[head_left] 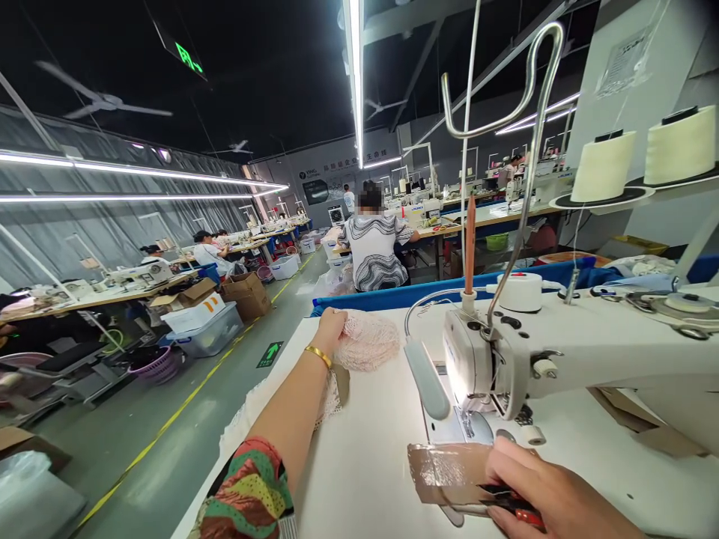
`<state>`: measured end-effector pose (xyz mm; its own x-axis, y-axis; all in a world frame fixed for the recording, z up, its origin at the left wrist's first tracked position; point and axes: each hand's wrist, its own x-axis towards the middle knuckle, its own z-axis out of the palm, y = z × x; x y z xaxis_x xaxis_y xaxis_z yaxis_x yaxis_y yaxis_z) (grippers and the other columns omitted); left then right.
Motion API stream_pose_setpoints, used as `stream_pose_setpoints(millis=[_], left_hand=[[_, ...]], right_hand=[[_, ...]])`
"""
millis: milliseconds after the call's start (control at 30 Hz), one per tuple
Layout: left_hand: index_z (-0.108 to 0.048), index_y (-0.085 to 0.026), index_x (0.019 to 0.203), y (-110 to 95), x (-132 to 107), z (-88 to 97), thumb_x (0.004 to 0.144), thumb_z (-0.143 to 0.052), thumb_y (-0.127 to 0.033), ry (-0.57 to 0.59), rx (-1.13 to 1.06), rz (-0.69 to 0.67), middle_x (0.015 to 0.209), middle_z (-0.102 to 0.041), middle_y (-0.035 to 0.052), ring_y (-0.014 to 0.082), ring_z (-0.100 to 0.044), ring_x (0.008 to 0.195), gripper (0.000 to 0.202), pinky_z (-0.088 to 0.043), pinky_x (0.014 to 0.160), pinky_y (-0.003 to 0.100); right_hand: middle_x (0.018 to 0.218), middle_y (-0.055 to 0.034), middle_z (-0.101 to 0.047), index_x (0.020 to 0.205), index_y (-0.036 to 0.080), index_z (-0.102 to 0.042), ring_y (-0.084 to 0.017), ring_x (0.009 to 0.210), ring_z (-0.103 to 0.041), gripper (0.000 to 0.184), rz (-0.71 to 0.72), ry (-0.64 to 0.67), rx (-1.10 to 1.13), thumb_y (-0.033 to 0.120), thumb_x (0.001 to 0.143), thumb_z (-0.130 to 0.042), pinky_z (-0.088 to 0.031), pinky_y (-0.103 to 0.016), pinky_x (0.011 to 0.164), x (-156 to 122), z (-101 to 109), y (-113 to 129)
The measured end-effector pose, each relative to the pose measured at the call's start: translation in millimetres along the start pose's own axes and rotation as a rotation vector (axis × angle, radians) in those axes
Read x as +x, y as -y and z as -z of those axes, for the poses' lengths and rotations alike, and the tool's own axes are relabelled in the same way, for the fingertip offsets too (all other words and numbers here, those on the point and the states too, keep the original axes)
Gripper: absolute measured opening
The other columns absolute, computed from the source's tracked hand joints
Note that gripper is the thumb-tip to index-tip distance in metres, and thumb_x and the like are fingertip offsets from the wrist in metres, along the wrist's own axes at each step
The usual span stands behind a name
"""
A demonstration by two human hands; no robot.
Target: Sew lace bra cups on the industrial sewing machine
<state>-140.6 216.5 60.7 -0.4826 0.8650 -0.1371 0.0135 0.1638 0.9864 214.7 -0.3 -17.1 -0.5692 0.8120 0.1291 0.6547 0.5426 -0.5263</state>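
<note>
My left hand (pixel 332 326), with a gold bangle at the wrist, is closed on the edge of a pale pink lace fabric (pixel 371 340) on the white table. More lace and a small brown piece (pixel 341 383) show beside the forearm. In front of the sewing machine (pixel 612 352), my right hand (pixel 542 479) grips a brown cardboard piece (pixel 446 470) with a shiny, tape-like surface. A red-and-black handled tool (pixel 528 516) is in the same hand; its kind is partly hidden by my fingers. The needle area lies just behind the cardboard.
A grey lamp head (pixel 427 378) on a bent stalk stands left of the machine. Thread cones (pixel 605 168) sit on a stand at right. Blue cloth (pixel 387 290) borders the table's far edge. A person (pixel 374 251) sits ahead; boxes (pixel 207 329) line the aisle.
</note>
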Motion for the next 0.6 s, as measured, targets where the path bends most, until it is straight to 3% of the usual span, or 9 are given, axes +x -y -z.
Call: stream_pose_setpoints(millis=[200,367,467,600], left_hand=[[-0.066,-0.018,0.131,10,1,16.6,0.102,-0.071,-0.035,-0.091,0.219,-0.09,0.13,-0.068,0.0101,0.0249,-0.07,0.11,0.034,-0.063,0.092,0.044],[-0.065,-0.019,0.131,7,-9,28.0,0.1,-0.072,-0.034,-0.115,0.409,-0.279,0.136,-0.065,0.0109,0.028,-0.066,0.119,0.035,-0.058,0.1,0.049],[-0.066,-0.018,0.131,2,-19,30.6,0.1,-0.072,-0.037,-0.058,0.529,-0.41,0.141,-0.063,0.0117,0.0302,-0.062,0.126,0.036,-0.053,0.107,0.054],[-0.071,-0.019,0.117,-4,-38,43.9,0.101,-0.071,-0.038,0.071,0.689,-0.486,0.133,-0.068,0.0099,0.0277,-0.063,0.123,0.025,-0.052,0.109,0.052]], right_hand=[[0.094,-0.0037,-0.066,0.089,0.024,-0.062,-0.02,0.077,-0.064,0.012,-0.022,0.028,0.04,0.028,0.099,-0.055,-0.048,-0.029,0.068,0,4,1],[0.095,-0.0035,-0.066,0.089,0.024,-0.061,-0.019,0.075,-0.063,0.013,0.003,0.009,0.056,0.03,0.1,-0.055,-0.048,-0.029,0.067,-1,2,-1],[0.094,-0.0032,-0.066,0.089,0.024,-0.06,-0.019,0.074,-0.063,0.015,0.011,0.018,0.033,0.031,0.101,-0.053,-0.048,-0.029,0.067,-1,2,-4],[0.093,-0.0042,-0.066,0.089,0.025,-0.061,-0.02,0.073,-0.065,0.021,0.016,0.023,-0.009,0.036,0.103,-0.05,-0.049,-0.03,0.065,-3,0,-11]])
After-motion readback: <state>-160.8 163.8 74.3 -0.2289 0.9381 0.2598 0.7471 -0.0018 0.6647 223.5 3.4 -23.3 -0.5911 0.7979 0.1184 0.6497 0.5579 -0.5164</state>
